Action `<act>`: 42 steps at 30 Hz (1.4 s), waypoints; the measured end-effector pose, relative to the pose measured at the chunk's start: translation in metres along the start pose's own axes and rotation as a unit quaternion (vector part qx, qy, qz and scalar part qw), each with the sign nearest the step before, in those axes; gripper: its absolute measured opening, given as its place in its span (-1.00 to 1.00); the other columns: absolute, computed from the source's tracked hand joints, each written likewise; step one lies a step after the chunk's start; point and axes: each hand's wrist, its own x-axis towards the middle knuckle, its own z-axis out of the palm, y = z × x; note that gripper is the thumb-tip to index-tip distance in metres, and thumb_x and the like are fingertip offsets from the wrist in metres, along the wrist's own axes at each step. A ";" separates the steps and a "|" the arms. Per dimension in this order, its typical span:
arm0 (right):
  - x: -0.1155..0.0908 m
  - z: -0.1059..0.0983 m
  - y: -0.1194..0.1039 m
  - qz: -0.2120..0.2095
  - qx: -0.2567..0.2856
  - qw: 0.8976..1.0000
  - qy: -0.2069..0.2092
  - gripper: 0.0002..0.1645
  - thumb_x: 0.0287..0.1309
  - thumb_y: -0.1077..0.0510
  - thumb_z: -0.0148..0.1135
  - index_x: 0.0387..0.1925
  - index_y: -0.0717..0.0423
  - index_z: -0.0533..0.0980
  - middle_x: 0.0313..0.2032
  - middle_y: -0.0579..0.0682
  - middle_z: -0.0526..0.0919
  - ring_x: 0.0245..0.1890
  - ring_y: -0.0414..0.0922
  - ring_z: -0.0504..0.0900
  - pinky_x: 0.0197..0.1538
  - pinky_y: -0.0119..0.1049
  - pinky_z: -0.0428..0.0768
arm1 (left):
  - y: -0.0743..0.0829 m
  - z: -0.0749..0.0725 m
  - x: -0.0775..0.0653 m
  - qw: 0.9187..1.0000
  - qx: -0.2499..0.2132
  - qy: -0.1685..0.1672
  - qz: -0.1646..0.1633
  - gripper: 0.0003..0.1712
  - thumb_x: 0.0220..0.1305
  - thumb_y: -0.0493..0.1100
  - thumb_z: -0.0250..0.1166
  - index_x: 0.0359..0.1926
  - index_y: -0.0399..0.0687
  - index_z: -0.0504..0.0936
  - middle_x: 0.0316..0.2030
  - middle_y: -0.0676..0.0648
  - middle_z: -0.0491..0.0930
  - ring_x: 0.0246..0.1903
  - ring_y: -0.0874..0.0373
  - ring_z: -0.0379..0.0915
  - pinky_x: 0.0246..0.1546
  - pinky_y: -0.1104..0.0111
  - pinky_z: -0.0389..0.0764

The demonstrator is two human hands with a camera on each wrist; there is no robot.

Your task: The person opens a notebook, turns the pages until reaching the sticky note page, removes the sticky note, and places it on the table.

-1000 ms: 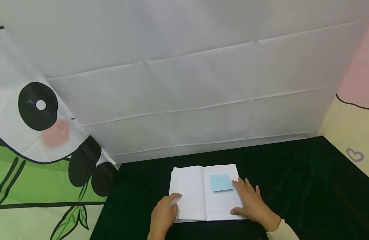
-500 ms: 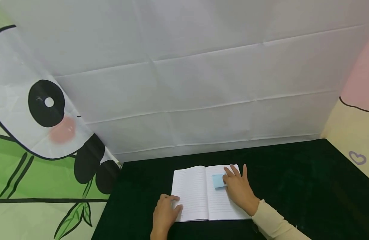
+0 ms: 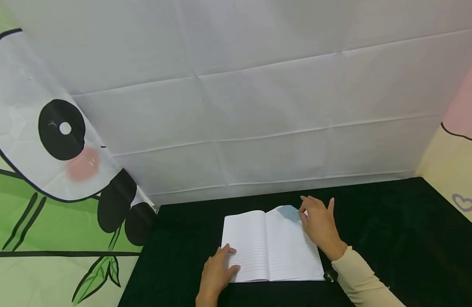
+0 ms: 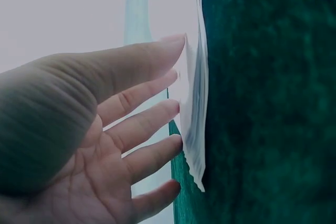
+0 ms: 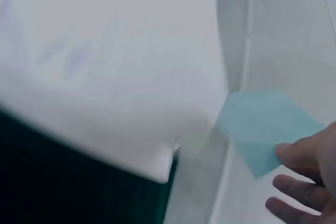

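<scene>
An open lined notebook (image 3: 247,247) lies on the dark green cloth. Its lower left corner is under my left hand (image 3: 217,270), whose thumb and fingers touch the left page's edge with fingers fairly straight. In the left wrist view the fingertips of my left hand (image 4: 136,124) sit right at the edges of the pages. Over the notebook's top right corner, my right hand (image 3: 318,224) pinches a light blue sticky note (image 3: 289,212) between thumb and forefinger. The right page's upper corner rises along with the note. In the right wrist view the sticky note (image 5: 268,124) looks bent.
Dark green cloth (image 3: 374,230) covers the table around the notebook. A white creased backdrop (image 3: 259,106) stands behind it, with a panda print (image 3: 63,132) at left and a pink and cream panel (image 3: 447,170) at right.
My right hand has taken hold of the sticky note by its right side and lifted it up and to the right, the page's corner rising too. My left hand stays at the notebook's lower left.
</scene>
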 end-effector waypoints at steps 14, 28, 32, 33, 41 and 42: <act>-0.039 -0.065 0.054 -0.005 -0.120 0.989 -0.090 -0.76 -0.04 0.43 0.39 -0.50 0.15 0.49 -0.48 0.08 0.63 -0.33 0.11 0.68 0.40 0.56 -0.10 | 0.004 -0.004 -0.005 1.000 0.001 0.004 0.002 -0.51 0.05 -0.15 0.54 0.05 0.07 0.64 0.38 -0.20 0.46 0.38 -0.31 0.34 0.23 -0.33 0.40; -0.065 -0.054 0.063 0.071 -0.099 0.939 -0.320 -0.13 0.07 0.33 0.31 0.43 0.21 0.24 0.37 0.36 0.41 0.38 0.48 0.26 0.34 0.62 -0.17 | -0.007 -0.009 -0.004 0.999 0.007 -0.036 0.012 -0.56 0.16 -0.03 0.47 0.06 0.06 0.63 0.40 -0.25 0.42 0.45 -0.34 0.21 0.37 -0.37 0.17; -0.060 -0.057 0.061 0.081 -0.068 0.941 -0.321 -0.17 0.22 0.14 0.22 0.48 0.19 0.17 0.42 0.39 0.32 0.44 0.51 0.11 0.35 0.60 -0.25 | -0.006 -0.010 -0.006 0.997 0.006 -0.050 0.056 -0.50 0.18 0.01 0.45 0.12 0.03 0.59 0.44 -0.32 0.33 0.49 -0.43 0.06 0.43 -0.40 -0.01; -0.059 -0.057 0.059 0.079 -0.065 0.945 -0.310 -0.16 0.25 0.06 0.22 0.48 0.18 0.17 0.43 0.40 0.30 0.45 0.52 0.09 0.35 0.60 -0.25 | -0.005 -0.010 -0.006 0.997 0.006 -0.047 0.067 -0.48 0.20 0.03 0.44 0.15 0.03 0.57 0.46 -0.34 0.29 0.50 -0.45 0.02 0.44 -0.40 -0.04; -0.037 -0.055 0.036 0.066 -0.044 0.977 -0.200 0.12 0.24 -0.50 0.08 0.56 0.08 0.06 0.53 0.43 0.02 0.55 0.48 -0.18 0.35 0.62 -0.38 | 0.028 -0.028 0.010 0.985 0.038 0.067 0.157 -0.21 0.29 0.25 0.28 0.42 -0.01 0.37 0.55 -0.39 0.02 0.56 -0.43 -0.22 0.47 -0.38 -0.19; -0.032 -0.055 0.034 0.063 -0.048 0.978 -0.194 0.14 0.23 -0.51 0.07 0.57 0.04 0.03 0.55 0.42 -0.03 0.56 0.46 -0.23 0.35 0.62 -0.42 | 0.033 -0.032 0.014 0.984 0.046 0.071 0.159 -0.15 0.29 0.30 0.25 0.46 0.02 0.32 0.57 -0.38 -0.02 0.58 -0.42 -0.27 0.47 -0.38 -0.24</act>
